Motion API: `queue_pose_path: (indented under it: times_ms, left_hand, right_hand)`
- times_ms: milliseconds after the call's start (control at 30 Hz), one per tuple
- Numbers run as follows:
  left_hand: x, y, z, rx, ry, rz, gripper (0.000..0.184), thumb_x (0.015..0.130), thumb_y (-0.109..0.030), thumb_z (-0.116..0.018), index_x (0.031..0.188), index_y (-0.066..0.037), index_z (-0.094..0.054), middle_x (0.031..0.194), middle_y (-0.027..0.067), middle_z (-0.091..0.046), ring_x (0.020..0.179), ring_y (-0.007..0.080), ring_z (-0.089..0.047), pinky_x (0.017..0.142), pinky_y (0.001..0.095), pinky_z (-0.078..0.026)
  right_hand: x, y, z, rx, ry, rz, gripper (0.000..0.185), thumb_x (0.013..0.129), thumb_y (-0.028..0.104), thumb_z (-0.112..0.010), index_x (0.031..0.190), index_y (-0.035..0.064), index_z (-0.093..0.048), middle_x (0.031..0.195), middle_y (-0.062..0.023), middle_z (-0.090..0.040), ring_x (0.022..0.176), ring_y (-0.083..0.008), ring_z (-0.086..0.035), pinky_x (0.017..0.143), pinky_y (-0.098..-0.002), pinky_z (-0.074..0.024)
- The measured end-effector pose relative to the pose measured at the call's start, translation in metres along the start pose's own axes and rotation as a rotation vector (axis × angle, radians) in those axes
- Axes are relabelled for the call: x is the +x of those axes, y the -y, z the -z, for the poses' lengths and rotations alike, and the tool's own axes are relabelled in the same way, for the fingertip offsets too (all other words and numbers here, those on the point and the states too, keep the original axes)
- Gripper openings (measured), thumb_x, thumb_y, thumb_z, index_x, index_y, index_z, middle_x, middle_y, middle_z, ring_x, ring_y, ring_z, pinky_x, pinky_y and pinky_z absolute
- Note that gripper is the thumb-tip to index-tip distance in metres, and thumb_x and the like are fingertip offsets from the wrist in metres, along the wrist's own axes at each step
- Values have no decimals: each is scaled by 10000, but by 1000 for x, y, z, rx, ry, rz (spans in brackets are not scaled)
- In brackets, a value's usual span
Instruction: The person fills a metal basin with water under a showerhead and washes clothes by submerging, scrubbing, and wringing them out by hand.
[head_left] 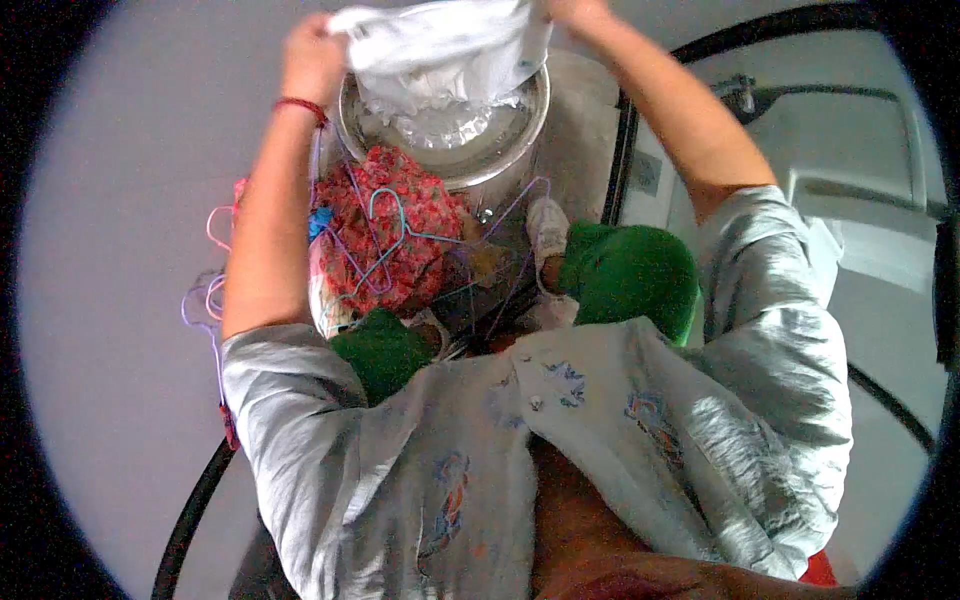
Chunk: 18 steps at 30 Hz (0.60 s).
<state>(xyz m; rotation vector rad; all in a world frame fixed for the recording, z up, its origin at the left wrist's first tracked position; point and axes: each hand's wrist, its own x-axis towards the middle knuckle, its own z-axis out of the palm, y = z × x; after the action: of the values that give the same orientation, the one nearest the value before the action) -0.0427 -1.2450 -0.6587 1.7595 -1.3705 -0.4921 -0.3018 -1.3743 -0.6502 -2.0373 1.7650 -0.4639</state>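
A white cloth (440, 40) is stretched between my two hands above a round metal basin (545, 115) of water. My left hand (312, 60), with a red band at the wrist, grips the cloth's left end. At the top edge of the view, my right hand (580, 12) is closed on the right end, its fingers partly cut off. The cloth's lower part hangs over the water (430, 130); I cannot tell where cloth ends and splashing begins. Just below the basin lies a red floral cloth (400, 240), with a turquoise hanger (403, 225) on top of it.
Purple hangers (525, 190) lie around the red cloth, and a pink hanger (215, 230) sits at its left. My white shoe (547, 228) stands close to the basin. To the right is a white appliance-like surface (850, 150) with a black hose (780, 28) behind it.
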Motion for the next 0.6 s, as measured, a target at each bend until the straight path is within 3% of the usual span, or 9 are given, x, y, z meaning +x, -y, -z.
queue_pose_path:
  times_ms: [33,67,100,133,200,267,367,433,600]
  left_hand:
    - [-2,36,-28,17,61,152,154,685,-57,-518,807,-16,-602,714,141,-612,631,211,-586,591,332,-456]
    - [-12,59,-46,234,128,38,193,672,-62,-528,847,-32,-601,776,163,-611,692,270,-589,624,336,-454]
    - [-24,103,-78,153,173,101,242,653,-54,-523,884,-36,-594,835,178,-596,785,323,-564,703,368,-443]
    - [-37,113,-99,267,214,104,257,649,-46,-516,894,-42,-593,858,175,-588,809,329,-550,736,383,-429]
    - [-61,150,-158,243,247,78,279,644,-36,-510,909,-60,-594,901,160,-576,873,327,-522,790,410,-408]
    - [-76,172,-192,97,240,56,286,644,-34,-511,914,-72,-597,920,149,-570,913,319,-508,811,420,-401]
    - [-85,156,-204,365,490,58,290,660,-51,-538,943,-81,-596,1012,132,-541,997,310,-465,829,407,-407]
    - [-90,159,-210,441,580,165,259,682,-54,-553,936,-66,-602,1090,121,-500,1044,310,-433,842,395,-411]
    - [-86,176,-227,571,773,134,236,749,-104,-477,941,-68,-609,1040,128,-547,960,311,-506,809,398,-432]
  right_hand:
    - [30,-64,-70,-227,95,261,217,750,145,-525,910,8,-575,835,-193,-601,746,-302,-594,657,-391,-481]
    - [6,-52,-81,-243,170,198,212,738,130,-531,903,7,-577,834,-193,-600,761,-310,-592,672,-394,-477]
    - [-20,-38,-93,-257,250,132,208,725,115,-537,896,6,-579,833,-193,-599,775,-319,-590,687,-396,-473]
    - [-23,-60,-133,-166,213,251,225,601,70,-570,790,-48,-599,768,-243,-591,727,-348,-605,662,-411,-496]
    - [-33,-73,-173,-259,475,241,218,649,74,-553,847,-8,-592,816,-202,-593,823,-320,-573,748,-382,-454]
    - [-49,-86,-210,-477,509,575,178,672,68,-531,832,-10,-546,903,-224,-513,803,-368,-545,709,-403,-479]
    - [-56,-113,-267,-525,543,604,199,710,83,-522,888,-5,-528,899,-204,-508,863,-346,-539,715,-384,-477]
    - [-74,-84,-244,-308,474,235,217,736,96,-511,928,-5,-507,927,-195,-494,882,-331,-536,717,-368,-478]
    - [-86,-104,-273,-429,543,327,201,718,108,-528,881,-2,-567,952,-197,-505,847,-348,-556,679,-446,-476]
